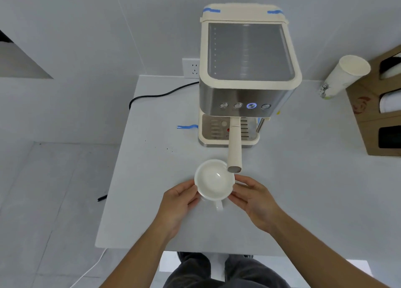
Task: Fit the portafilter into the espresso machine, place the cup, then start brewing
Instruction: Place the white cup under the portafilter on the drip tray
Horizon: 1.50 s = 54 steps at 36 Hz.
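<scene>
Cup placement is the step in hand, judging by how things lie around the espresso machine. Left of the machine, a black power cord runs across the table from the wall socket, and a strip of blue tape lies beside the machine's base. In front of the machine, the left hand has its fingers curled against the left wall of the white cup, which is empty, its handle pointing back toward the person. The portafilter already sits under the machine's front, its cream handle jutting forward so that its tip overlaps the cup's far rim in this view. The right hand presses its fingertips to the cup's right wall, so both hands grip the cup between them. It stands well short of the drip tray. Next, the cup likely needs sliding forward, past the handle, to sit under the spouts. One of the four buttons glows blue. Right of the machine stand a paper cup and a cardboard box.
</scene>
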Each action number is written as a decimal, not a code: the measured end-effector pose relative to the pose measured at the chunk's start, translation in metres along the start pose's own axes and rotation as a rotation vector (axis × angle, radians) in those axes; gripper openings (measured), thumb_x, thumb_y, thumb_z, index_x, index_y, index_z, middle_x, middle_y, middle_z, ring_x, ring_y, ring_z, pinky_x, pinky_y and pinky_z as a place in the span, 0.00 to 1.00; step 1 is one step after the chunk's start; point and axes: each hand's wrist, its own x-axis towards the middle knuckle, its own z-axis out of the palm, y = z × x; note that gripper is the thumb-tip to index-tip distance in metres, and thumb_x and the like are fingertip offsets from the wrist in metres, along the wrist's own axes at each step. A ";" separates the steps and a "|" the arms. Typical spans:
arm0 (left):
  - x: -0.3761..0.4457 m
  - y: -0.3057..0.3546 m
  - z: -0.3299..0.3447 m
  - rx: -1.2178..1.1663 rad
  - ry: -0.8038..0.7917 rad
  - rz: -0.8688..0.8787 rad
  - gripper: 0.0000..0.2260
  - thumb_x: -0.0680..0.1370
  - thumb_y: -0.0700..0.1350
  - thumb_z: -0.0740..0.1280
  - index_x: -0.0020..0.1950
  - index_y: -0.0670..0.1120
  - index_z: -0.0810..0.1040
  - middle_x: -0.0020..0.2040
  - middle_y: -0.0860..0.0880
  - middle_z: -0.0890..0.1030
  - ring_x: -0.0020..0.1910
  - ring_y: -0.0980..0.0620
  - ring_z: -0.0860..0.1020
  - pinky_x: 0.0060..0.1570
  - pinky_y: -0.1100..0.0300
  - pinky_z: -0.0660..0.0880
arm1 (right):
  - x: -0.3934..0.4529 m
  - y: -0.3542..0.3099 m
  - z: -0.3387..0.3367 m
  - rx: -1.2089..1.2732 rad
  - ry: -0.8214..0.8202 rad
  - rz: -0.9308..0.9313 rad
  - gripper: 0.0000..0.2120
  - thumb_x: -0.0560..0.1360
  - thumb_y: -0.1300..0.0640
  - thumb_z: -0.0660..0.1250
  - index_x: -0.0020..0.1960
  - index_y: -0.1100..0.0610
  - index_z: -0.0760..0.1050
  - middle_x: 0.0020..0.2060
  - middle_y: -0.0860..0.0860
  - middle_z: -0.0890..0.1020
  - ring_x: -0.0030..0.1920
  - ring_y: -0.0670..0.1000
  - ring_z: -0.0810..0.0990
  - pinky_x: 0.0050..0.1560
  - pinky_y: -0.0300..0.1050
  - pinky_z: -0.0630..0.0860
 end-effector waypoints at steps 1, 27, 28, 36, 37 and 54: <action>0.001 0.001 0.003 0.006 -0.004 -0.001 0.09 0.78 0.41 0.69 0.57 0.45 0.85 0.55 0.48 0.86 0.57 0.50 0.83 0.63 0.53 0.76 | -0.001 -0.002 -0.003 0.003 0.004 -0.001 0.10 0.75 0.66 0.69 0.54 0.59 0.82 0.50 0.55 0.87 0.52 0.54 0.86 0.56 0.48 0.79; 0.066 0.065 0.051 0.141 -0.052 0.073 0.13 0.78 0.45 0.68 0.61 0.43 0.82 0.56 0.46 0.86 0.57 0.49 0.83 0.62 0.51 0.77 | 0.031 -0.056 -0.009 0.166 0.105 -0.114 0.10 0.76 0.69 0.68 0.56 0.61 0.81 0.57 0.62 0.83 0.59 0.59 0.83 0.62 0.50 0.77; 0.069 0.068 0.052 0.147 -0.048 0.074 0.12 0.79 0.45 0.68 0.61 0.43 0.82 0.56 0.45 0.86 0.57 0.48 0.83 0.62 0.51 0.77 | 0.033 -0.058 -0.008 0.165 0.103 -0.118 0.11 0.76 0.69 0.68 0.56 0.61 0.81 0.57 0.61 0.83 0.58 0.58 0.83 0.63 0.51 0.77; 0.088 0.091 0.059 0.181 -0.039 0.102 0.10 0.80 0.43 0.66 0.56 0.43 0.84 0.55 0.43 0.85 0.56 0.46 0.83 0.61 0.53 0.77 | 0.049 -0.073 0.000 0.182 0.111 -0.155 0.11 0.75 0.69 0.68 0.57 0.63 0.80 0.60 0.65 0.81 0.58 0.59 0.83 0.63 0.50 0.78; 0.090 0.093 0.060 0.183 -0.044 0.108 0.10 0.80 0.44 0.65 0.55 0.43 0.84 0.55 0.43 0.86 0.55 0.47 0.84 0.61 0.53 0.77 | 0.049 -0.076 0.001 0.171 0.100 -0.164 0.10 0.75 0.69 0.68 0.55 0.62 0.81 0.59 0.64 0.82 0.59 0.59 0.82 0.63 0.50 0.77; 0.118 0.105 0.070 0.088 -0.033 0.047 0.12 0.78 0.44 0.68 0.58 0.41 0.83 0.57 0.43 0.85 0.57 0.48 0.83 0.53 0.60 0.80 | 0.061 -0.071 0.010 0.153 0.120 -0.218 0.17 0.76 0.72 0.64 0.61 0.59 0.80 0.57 0.61 0.83 0.60 0.58 0.81 0.64 0.51 0.77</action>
